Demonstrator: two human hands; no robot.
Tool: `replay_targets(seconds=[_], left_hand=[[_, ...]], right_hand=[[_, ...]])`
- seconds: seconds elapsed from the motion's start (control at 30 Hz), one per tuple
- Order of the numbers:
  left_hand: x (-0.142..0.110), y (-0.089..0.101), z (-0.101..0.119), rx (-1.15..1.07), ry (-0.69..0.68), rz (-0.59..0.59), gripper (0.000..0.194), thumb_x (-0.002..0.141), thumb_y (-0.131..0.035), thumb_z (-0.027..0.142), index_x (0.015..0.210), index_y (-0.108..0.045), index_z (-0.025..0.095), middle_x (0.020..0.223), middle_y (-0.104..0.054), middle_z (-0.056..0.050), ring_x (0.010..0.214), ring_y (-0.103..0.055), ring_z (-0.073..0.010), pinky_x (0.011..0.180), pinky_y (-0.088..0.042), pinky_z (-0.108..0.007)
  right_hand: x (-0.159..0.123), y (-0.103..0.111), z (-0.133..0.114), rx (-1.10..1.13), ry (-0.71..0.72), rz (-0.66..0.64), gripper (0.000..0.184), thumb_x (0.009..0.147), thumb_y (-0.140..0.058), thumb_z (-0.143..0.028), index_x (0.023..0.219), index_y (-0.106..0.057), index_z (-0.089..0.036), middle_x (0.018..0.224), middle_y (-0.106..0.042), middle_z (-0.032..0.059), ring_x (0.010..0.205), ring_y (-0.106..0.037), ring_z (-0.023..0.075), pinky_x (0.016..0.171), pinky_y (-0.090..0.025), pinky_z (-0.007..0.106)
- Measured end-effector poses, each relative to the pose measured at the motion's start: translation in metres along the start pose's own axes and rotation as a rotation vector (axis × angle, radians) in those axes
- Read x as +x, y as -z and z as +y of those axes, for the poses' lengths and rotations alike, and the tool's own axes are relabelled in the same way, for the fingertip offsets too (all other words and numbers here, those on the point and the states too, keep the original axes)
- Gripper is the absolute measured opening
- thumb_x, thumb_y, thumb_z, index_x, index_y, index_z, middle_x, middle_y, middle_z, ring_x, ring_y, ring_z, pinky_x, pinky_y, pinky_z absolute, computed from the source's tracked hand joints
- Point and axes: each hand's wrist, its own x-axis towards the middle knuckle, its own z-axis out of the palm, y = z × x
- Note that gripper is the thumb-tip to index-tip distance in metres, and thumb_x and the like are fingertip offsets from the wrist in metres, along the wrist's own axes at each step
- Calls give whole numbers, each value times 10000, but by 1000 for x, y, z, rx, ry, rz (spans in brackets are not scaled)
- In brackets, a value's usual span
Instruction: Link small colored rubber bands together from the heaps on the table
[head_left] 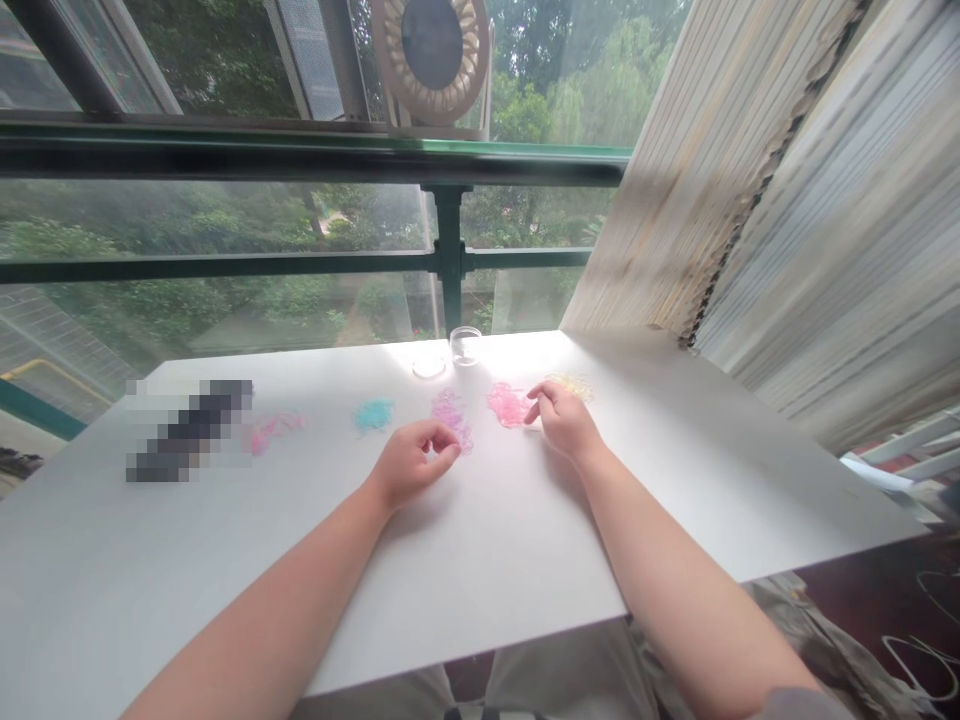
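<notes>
My left hand point(412, 462) rests on the white table point(480, 560), its fingers curled and thumb brought near the index finger beside a purple pile of small thin strands or bands point(448, 408). Anything between those fingertips is too small to make out. To the right, my right hand point(566, 420) has bent fingers drawn together at the edge of a bright pink pile point(507, 404); what they pinch, if anything, cannot be seen. Partly behind this hand lies a pale yellow pile point(576, 385). A teal pile point(373, 414) sits left of the purple one.
At the back stand a small clear round container point(466, 346) and a clear lid-like disc point(429, 367). Farther left are scattered pink strands point(277, 428) and a pixelated dark item point(191, 430). A green railing point(300, 265) and a striped curtain point(675, 170) border the table.
</notes>
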Motion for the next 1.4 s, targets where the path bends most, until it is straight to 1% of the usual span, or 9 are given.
replay_targets(seconds=[0.23, 0.47, 0.6, 0.77, 0.87, 1.0, 1.13, 1.2, 1.4], left_hand=[[0, -2, -3, 5, -10, 14, 119, 751, -537, 240, 706, -621, 169, 674, -634, -11, 642, -545, -116, 613, -411, -240], [-2, 5, -6, 40, -19, 44, 99, 739, -552, 221, 731, -636, 171, 705, -655, -15, 653, -568, -117, 638, -434, -245], [-14, 26, -18, 125, 63, 58, 130, 760, -547, 260, 754, -646, 177, 724, -666, -15, 650, -573, -118, 637, -445, -241], [-41, 70, -49, 273, 282, 240, 199, 782, -515, 327, 795, -645, 177, 756, -677, -18, 683, -592, -139, 674, -462, -256], [-56, 94, -69, 386, 494, 322, 208, 769, -518, 335, 835, -644, 183, 793, -677, -19, 714, -604, -148, 698, -472, -256], [-63, 108, -88, 472, 613, 387, 294, 763, -519, 322, 994, -613, 164, 894, -673, -57, 761, -615, -168, 741, -472, -279], [-53, 107, -96, 567, 683, 384, 476, 750, -545, 352, 1178, -526, 145, 1096, -625, -107, 902, -607, -204, 819, -447, -298], [-45, 111, -98, 612, 710, 359, 500, 764, -527, 369, 1206, -512, 136, 1126, -613, -126, 981, -587, -226, 847, -432, -304], [-14, 146, -98, 727, 774, 193, 316, 788, -478, 311, 1003, -658, 167, 1008, -681, -121, 974, -606, -246, 806, -436, -286]], right_hand=[[-1, -2, -1, 72, 59, 38, 228, 778, -366, -235, 780, -590, -195, 553, -634, -16, 530, -537, 132, 569, -391, 235], [-10, -10, -8, 116, 133, -160, 210, 776, -462, -342, 696, -580, -188, 466, -527, -28, 449, -474, 126, 499, -363, 246], [-20, -17, -13, 50, 215, -330, 222, 796, -467, -367, 697, -578, -202, 480, -487, -36, 459, -454, 129, 495, -360, 256], [-27, -24, -18, -34, 318, -485, 241, 824, -448, -370, 694, -566, -205, 636, -576, 10, 598, -518, 162, 567, -394, 285], [-30, -25, -22, -65, 318, -548, 256, 842, -426, -371, 709, -567, -204, 681, -591, 20, 637, -537, 170, 602, -403, 297], [-32, -25, -26, -89, 300, -576, 263, 855, -407, -376, 733, -566, -206, 705, -595, 21, 647, -540, 170, 613, -401, 301], [-32, -27, -25, -95, 294, -567, 266, 857, -403, -382, 740, -563, -204, 706, -593, 24, 653, -541, 174, 619, -397, 304], [-32, -28, -25, -92, 295, -562, 266, 855, -405, -381, 737, -563, -202, 706, -593, 27, 661, -542, 177, 627, -397, 306], [-31, -30, -24, -67, 295, -553, 263, 846, -412, -373, 710, -553, -196, 674, -586, 23, 641, -531, 171, 625, -388, 303]])
